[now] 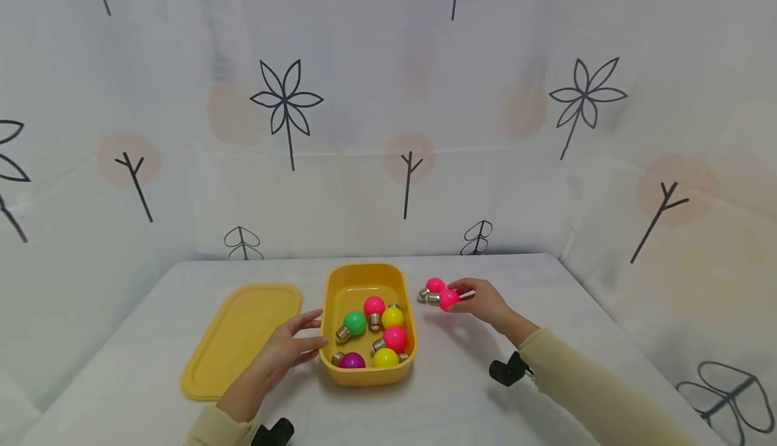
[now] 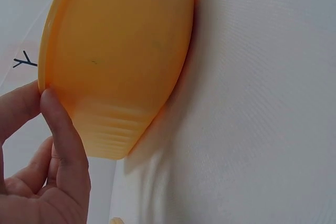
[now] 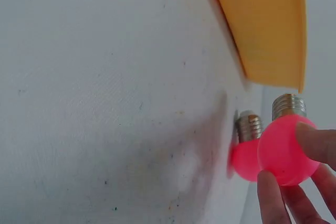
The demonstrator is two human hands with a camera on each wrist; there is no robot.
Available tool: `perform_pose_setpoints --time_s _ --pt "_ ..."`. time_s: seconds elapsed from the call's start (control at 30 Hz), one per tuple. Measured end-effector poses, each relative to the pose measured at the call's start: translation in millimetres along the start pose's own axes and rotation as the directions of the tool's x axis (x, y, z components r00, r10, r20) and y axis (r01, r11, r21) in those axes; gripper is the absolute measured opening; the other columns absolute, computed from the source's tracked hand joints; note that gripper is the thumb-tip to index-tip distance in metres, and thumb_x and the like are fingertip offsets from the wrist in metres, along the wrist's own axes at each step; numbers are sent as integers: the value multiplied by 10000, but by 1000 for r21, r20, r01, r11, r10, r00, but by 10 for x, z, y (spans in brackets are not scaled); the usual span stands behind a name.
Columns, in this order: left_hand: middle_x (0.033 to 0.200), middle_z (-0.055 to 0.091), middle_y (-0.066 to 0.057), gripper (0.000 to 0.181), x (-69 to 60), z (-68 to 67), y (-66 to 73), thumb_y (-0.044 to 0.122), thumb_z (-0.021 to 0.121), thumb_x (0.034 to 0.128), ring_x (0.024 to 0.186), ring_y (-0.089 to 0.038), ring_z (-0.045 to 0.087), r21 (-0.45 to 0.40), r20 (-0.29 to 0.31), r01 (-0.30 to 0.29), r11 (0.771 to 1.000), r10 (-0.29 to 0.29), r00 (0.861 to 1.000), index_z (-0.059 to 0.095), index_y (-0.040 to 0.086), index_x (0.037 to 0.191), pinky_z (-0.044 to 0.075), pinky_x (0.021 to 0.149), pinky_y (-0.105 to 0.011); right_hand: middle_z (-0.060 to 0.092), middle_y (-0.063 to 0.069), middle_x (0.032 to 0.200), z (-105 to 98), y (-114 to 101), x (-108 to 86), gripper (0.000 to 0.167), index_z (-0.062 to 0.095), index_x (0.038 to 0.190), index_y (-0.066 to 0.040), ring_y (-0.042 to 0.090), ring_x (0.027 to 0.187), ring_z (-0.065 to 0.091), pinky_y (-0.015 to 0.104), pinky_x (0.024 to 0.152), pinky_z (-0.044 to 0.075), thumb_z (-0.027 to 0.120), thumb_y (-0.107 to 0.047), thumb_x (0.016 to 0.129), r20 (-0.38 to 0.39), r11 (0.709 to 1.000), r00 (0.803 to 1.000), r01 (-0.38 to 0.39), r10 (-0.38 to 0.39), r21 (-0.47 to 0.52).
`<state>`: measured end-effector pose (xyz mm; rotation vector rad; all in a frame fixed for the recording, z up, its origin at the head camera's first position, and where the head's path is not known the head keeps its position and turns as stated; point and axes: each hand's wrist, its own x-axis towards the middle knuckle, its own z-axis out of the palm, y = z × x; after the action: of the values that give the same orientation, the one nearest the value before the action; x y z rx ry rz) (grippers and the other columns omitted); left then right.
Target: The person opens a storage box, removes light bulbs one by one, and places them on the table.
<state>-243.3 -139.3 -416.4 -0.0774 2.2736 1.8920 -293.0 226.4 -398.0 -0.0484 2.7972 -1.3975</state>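
A yellow container [image 1: 369, 377] stands on the table with several colored light bulbs inside, among them a green bulb [image 1: 355, 322] and a purple bulb [image 1: 352, 361]. At the container's left side, my left hand [image 1: 291, 346] holds the rim between thumb and finger, clearest in the left wrist view. To the right of the container, my right hand [image 1: 482, 302] grips a pink light bulb [image 3: 286, 150] by its round end, its metal screw base pointing toward the container. Just behind it, a second pink bulb [image 3: 245, 158] lies on the table, partly hidden by the held one.
A flat yellow lid [image 1: 243, 331] lies on the white-covered table [image 1: 461, 392], left of the container. A patterned white cloth [image 1: 352, 210] hangs behind the table and along its sides.
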Motion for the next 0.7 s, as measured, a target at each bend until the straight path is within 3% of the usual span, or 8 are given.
perform_pose_setpoints --time_s 0.7 --pt "1242 490 -141 593 1 11 -5 105 729 805 943 -223 569 -9 -9 12 1000 -12 1000 484 101 1345 525 804 -360 570 143 1096 111 197 144 412 598 1173 3 263 907 568 323 734 536 722 -59 785 10 996 997 -83 83 14"
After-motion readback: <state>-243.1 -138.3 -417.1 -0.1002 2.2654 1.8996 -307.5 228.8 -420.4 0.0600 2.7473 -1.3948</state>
